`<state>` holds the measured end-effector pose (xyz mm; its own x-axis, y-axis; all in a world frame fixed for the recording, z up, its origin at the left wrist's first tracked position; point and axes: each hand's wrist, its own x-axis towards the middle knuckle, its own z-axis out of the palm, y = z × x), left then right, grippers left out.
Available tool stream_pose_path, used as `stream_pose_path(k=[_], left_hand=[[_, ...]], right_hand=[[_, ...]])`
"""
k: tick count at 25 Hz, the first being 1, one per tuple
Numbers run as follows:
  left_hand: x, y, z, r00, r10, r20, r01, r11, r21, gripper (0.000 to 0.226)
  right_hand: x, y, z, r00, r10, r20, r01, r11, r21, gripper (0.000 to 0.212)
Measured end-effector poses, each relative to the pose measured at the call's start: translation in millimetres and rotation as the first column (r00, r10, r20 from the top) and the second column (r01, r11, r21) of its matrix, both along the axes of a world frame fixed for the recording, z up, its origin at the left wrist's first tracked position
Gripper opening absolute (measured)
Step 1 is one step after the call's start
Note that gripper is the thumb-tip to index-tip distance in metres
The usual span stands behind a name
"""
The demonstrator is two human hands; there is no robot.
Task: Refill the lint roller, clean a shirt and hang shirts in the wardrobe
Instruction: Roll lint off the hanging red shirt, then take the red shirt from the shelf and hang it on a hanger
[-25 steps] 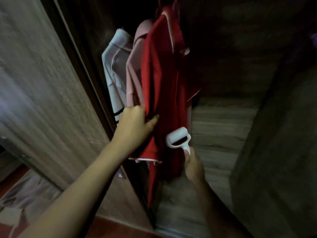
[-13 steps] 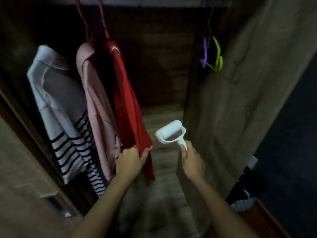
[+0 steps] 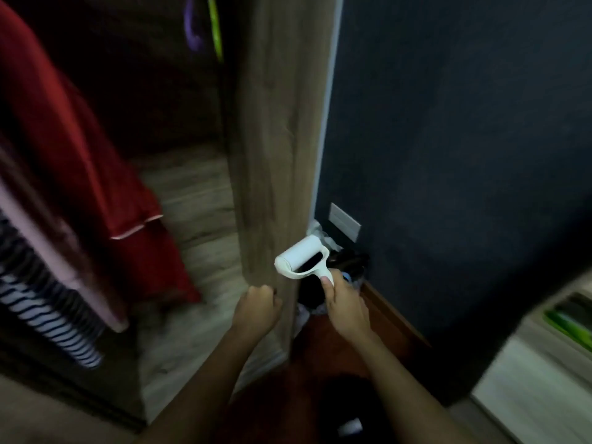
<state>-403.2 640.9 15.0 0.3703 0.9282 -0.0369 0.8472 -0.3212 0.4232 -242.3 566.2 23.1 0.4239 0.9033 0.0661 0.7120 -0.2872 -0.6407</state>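
We hold the lint roller [image 3: 299, 261] in our right hand [image 3: 346, 307]. Our fingers are wrapped round its handle and the thumb lies along the stem. The white roll points up and to the left, and it hangs in the air just in front of the lower part of the wardrobe's side panel [image 3: 275, 139], touching no cloth. Our left hand [image 3: 256, 307] is beside it on the left, close to the front edge of the same panel. Its fingers are curled into a fist, and we see nothing in it.

Inside the wardrobe on the left, three shirts hang side by side. The red shirt [image 3: 80, 174] is nearest the hands, then comes a pink shirt [image 3: 48, 238], and a white shirt with dark stripes [image 3: 41, 318] is at the far left. All three are blurred. High in the wardrobe, near the panel, a purple hanger [image 3: 192, 30] and a green hanger [image 3: 215, 30] hang together.

To the right of the panel stands a dark blue wall [image 3: 448, 155] with a pale wall plate [image 3: 344, 222] low on it. Under the plate, behind the roller, lies a heap of dark things [image 3: 349, 264] that we cannot make out. The floor [image 3: 336, 347] below the hands is reddish brown. At the right edge a green object [image 3: 567, 322] lies on a pale surface.
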Motion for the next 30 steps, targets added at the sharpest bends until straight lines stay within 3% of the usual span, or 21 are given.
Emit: stream_pose_path(k=[8, 12, 15, 17, 20, 22, 25, 27, 30], left_hand=[[227.1, -179.1, -24.9, 0.976, -0.193, 0.096, 0.19, 0.981, 0.045, 0.027], [320.5, -258.5, -40.8, 0.95, -0.304, 0.076, 0.308, 0.951, -0.041, 0.032], [368.9, -300.3, -57.2, 0.913, -0.398, 0.092, 0.401, 0.916, -0.018, 0.036], [393.6, -329.7, -69.3, 0.875, -0.467, 0.128, 0.471, 0.882, -0.006, 0.041], [423.5, -363.9, -87.9, 0.793, -0.593, 0.139, 0.6, 0.8, -0.012, 0.032], [441.2, -373.7, -109.7, 0.738, -0.673, 0.041, 0.674, 0.738, -0.024, 0.046], [462.5, -384.7, -136.0, 0.687, -0.719, -0.103, 0.72, 0.693, -0.032, 0.044], [471.9, -385.8, -149.5, 0.689, -0.709, -0.149, 0.708, 0.703, -0.074, 0.058], [479.7, -384.3, -153.0, 0.717, -0.668, -0.2, 0.667, 0.741, -0.083, 0.082]], right_hand=[[209.3, -203.0, -36.5, 0.959, -0.279, 0.056, 0.283, 0.957, -0.068, 0.034], [287.8, -297.0, -58.2, 0.889, -0.453, 0.057, 0.456, 0.874, -0.165, 0.039], [325.7, -345.8, -76.6, 0.825, -0.563, 0.046, 0.557, 0.798, -0.229, 0.039], [342.5, -377.8, -88.5, 0.78, -0.625, 0.037, 0.607, 0.741, -0.289, 0.043], [363.3, -413.8, -106.0, 0.751, -0.652, 0.104, 0.638, 0.677, -0.366, 0.048], [375.3, -428.9, -113.1, 0.742, -0.662, 0.105, 0.637, 0.649, -0.415, 0.037], [392.1, -441.7, -121.2, 0.688, -0.726, 0.015, 0.66, 0.616, -0.431, 0.034], [400.4, -442.8, -123.1, 0.62, -0.784, -0.039, 0.701, 0.575, -0.422, 0.03], [407.1, -445.9, -126.9, 0.624, -0.78, -0.043, 0.719, 0.594, -0.361, 0.035]])
